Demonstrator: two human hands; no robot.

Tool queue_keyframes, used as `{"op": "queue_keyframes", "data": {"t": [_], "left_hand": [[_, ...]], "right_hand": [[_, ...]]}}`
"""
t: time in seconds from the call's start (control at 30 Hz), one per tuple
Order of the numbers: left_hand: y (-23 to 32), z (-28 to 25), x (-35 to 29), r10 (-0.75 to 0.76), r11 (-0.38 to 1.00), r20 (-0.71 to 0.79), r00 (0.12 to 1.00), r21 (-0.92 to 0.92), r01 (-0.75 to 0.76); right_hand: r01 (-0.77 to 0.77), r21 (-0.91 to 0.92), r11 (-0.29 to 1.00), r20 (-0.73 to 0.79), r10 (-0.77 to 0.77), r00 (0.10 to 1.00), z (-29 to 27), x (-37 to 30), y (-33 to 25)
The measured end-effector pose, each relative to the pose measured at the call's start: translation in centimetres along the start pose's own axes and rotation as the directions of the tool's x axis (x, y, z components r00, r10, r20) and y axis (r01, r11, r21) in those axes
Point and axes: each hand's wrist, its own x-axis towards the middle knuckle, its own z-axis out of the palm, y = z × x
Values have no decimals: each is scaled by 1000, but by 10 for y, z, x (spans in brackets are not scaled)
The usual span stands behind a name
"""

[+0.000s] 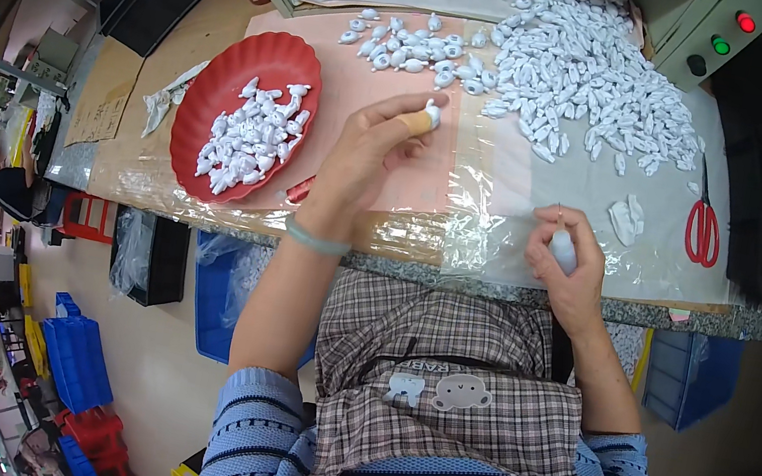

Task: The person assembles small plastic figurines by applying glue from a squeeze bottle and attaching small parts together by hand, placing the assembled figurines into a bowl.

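Observation:
My left hand [370,151] pinches a small white figure-like piece [433,114] over the pink sheet, with a tan finger cover on one finger. In my right hand [573,280], near the table's front edge, is a small white squeeze bottle [562,251] with a thin tip pointing up and away from me. To the left of my left hand stands a red scalloped bowl [189,130] with many small white pieces in it. Ahead of my hands lie a loose group of rounded white pieces [403,45] and a large heap of slimmer white pieces [589,81].
Red-handled scissors [703,235] lie at the right, near a crumpled white scrap [626,220]. A grey box-like housing [701,40] with lit red and green buttons stands at the back over more white pieces. Blue crates [695,376] sit below the table.

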Motion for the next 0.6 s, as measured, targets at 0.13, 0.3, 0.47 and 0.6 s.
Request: {"op": "queue_keyframes", "data": {"t": [0.13, 0.3, 0.47, 0.6], "left_hand": [[-13, 18, -40, -86, 935, 169, 982, -328, 138], [-26, 31, -69, -170, 880, 217, 961, -405, 247], [-30, 37, -79, -183, 867, 257, 949, -412, 279], [-33, 39, -84, -208, 873, 257, 944, -386, 297]], "right_hand": [[-97, 290, 952, 105, 69, 992, -6, 4, -9], [30, 187, 982, 119, -53, 991, -9, 2, -22], [272, -87, 959, 100, -263, 960, -16, -2, -28], [266, -19, 964, -17, -266, 964, -11, -7, -34]]}}
